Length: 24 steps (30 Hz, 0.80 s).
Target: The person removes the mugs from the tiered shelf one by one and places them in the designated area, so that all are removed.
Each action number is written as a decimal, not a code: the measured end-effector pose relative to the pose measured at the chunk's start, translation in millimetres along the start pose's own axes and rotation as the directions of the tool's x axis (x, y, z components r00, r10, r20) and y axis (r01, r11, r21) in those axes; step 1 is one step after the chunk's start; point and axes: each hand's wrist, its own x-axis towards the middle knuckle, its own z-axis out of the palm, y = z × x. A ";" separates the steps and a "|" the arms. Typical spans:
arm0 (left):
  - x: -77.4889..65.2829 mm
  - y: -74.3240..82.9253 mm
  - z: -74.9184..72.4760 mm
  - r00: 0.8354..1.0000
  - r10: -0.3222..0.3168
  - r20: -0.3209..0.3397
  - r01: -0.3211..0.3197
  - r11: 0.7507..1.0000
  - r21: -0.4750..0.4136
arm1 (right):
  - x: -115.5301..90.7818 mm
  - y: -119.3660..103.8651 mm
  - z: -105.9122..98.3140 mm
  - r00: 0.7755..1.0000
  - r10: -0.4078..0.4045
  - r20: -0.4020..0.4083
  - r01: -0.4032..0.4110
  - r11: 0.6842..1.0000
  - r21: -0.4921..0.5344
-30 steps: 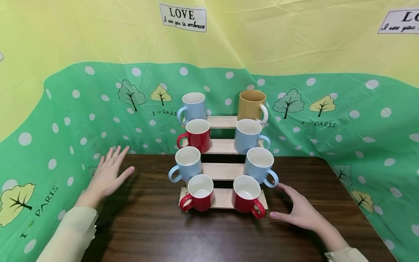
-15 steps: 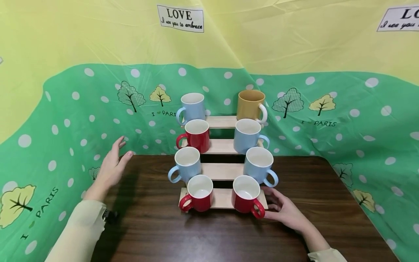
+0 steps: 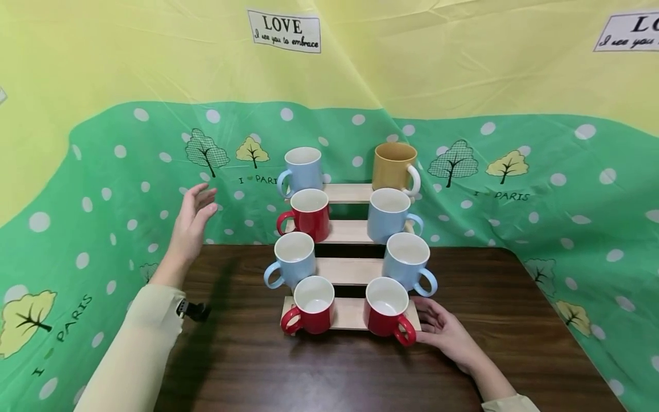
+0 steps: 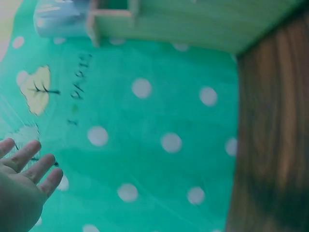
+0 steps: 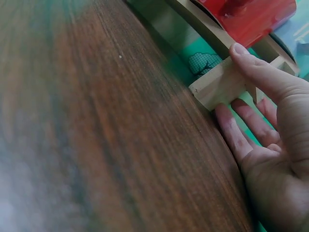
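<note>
A stepped wooden rack (image 3: pixel 351 313) stands on the table with mugs in pairs on its tiers. My right hand (image 3: pixel 452 339) grips the rack's lower right end. In the right wrist view the thumb (image 5: pixel 251 65) lies against the wooden end piece (image 5: pixel 219 84), with the fingers curled on its other side. Just beside it is the front right red mug (image 3: pixel 381 317), handle turned outward. My left hand (image 3: pixel 191 226) is raised left of the rack, holding nothing, fingers loosely bent. Nearest to it are a red mug (image 3: pixel 315 220) and a light blue mug (image 3: pixel 306 174).
Higher on the right are a tan mug (image 3: pixel 392 171) with a white handle and light blue mugs (image 3: pixel 386 223). A dark wood table (image 3: pixel 329 377) lies underneath. Green and yellow printed cloth (image 3: pixel 170 154) hangs behind and at both sides.
My right hand has moved left from the table onto the rack's lower right end. My left hand has risen and shifted right, its spread fingers now relaxed. The mugs stay put.
</note>
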 end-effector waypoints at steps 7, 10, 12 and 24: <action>39.2 29.7 17.4 1.000 0.014 0.009 -0.012 0.984 -0.178 | -0.2 0.7 -3.1 1.000 0.008 0.008 -0.008 1.000 0.000; 55.1 40.8 26.6 0.999 0.012 0.042 -0.002 0.973 -0.231 | -0.3 0.4 -3.4 0.999 0.040 0.000 -0.040 0.999 -0.003; 64.9 46.9 33.3 0.998 0.007 0.062 0.008 0.971 -0.240 | -0.7 0.1 -3.1 0.998 0.058 -0.004 -0.058 0.998 -0.003; 105.8 66.7 70.8 0.987 -0.012 0.161 0.035 0.990 -0.135 | -0.5 1.6 1.0 0.999 0.034 0.002 -0.034 0.999 0.009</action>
